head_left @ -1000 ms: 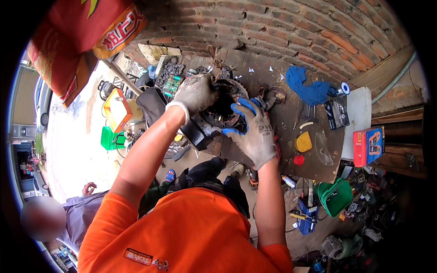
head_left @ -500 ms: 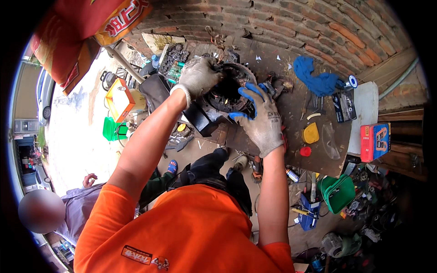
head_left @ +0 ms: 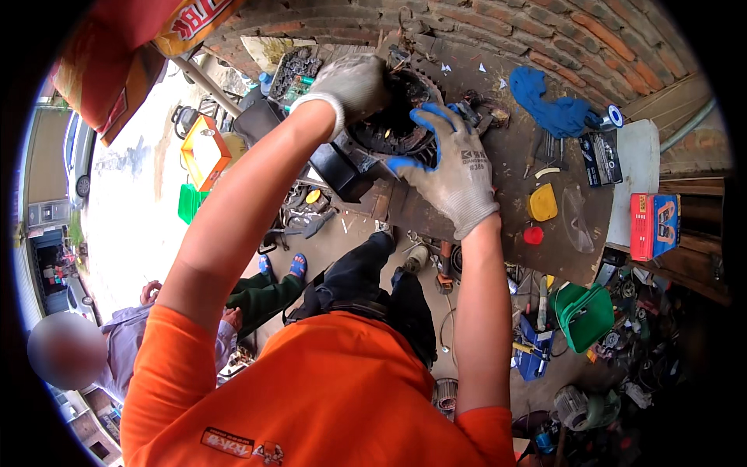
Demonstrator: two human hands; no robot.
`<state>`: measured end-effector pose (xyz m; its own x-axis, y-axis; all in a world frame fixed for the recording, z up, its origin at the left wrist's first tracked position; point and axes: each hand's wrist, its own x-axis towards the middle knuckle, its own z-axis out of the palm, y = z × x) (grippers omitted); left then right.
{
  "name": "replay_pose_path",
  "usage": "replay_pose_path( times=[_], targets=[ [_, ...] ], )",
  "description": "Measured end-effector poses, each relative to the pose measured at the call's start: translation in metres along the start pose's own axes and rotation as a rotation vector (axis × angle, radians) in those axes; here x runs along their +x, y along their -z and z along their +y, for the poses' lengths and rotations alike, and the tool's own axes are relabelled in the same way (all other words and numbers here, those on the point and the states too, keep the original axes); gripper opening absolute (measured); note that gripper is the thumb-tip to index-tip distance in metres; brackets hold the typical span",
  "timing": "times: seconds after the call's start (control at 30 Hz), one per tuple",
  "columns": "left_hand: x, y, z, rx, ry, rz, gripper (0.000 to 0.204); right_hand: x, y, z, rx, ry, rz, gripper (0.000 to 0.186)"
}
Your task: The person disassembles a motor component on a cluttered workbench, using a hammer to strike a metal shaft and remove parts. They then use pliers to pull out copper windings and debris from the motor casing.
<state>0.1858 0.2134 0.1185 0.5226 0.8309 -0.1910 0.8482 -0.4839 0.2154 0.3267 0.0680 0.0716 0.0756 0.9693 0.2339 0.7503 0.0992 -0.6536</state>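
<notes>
Curled over the upper-left side of a dark, grimy round housing (head_left: 394,128) is my left hand (head_left: 350,86) in a pale knit glove, its fingertips and anything held in them hidden. My right hand (head_left: 451,167), gloved with blue fingertips, has its fingers spread and bent against the housing’s right and lower rim. A black box-shaped part (head_left: 342,175) lies below-left of the housing, and small dark mechanical parts (head_left: 486,113) lie to its right.
The worn board bench (head_left: 510,253) backs onto a brick wall (head_left: 568,35), holding a blue cloth (head_left: 541,101), yellow container (head_left: 543,202), red cap (head_left: 533,236) and red-blue box (head_left: 652,226). Green bins (head_left: 580,317) and clutter lie right. Another person (head_left: 124,350) is at lower left.
The bench and wall have shifted upward in the picture. My left hand has moved up and right, further over the housing. The other person’s second hand has come into sight.
</notes>
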Motion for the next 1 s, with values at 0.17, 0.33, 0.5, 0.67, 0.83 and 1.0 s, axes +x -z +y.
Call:
replay_pose_path(
  times=[0.17, 0.33, 0.5, 0.67, 0.83, 1.0],
  targets=[
    [0.014, -0.024, -0.021, -0.179, 0.071, 0.085, 0.041, -0.002, -0.012, -0.003, -0.087, 0.001, 0.021, 0.067],
    [0.015, -0.038, -0.038, -0.493, 0.037, 0.141, 0.048, -0.002, -0.021, 0.005, -0.035, 0.023, 0.069, 0.062],
    [0.017, -0.057, -0.049, -0.814, -0.086, 0.222, 0.028, -0.003, -0.023, 0.004, -0.008, 0.010, 0.079, 0.059],
    [0.005, -0.032, -0.025, -0.549, 0.087, 0.180, 0.025, -0.005, -0.019, 0.005, -0.021, -0.007, 0.069, 0.063],
    [0.001, -0.034, -0.036, -0.746, 0.020, 0.140, 0.026, -0.024, -0.016, -0.036, -0.182, -0.063, 0.092, 0.073],
    [-0.039, -0.022, -0.044, -0.669, -0.028, 0.279, 0.047, -0.118, -0.009, -0.045, 0.086, -0.103, 0.156, 0.066]
  ],
)
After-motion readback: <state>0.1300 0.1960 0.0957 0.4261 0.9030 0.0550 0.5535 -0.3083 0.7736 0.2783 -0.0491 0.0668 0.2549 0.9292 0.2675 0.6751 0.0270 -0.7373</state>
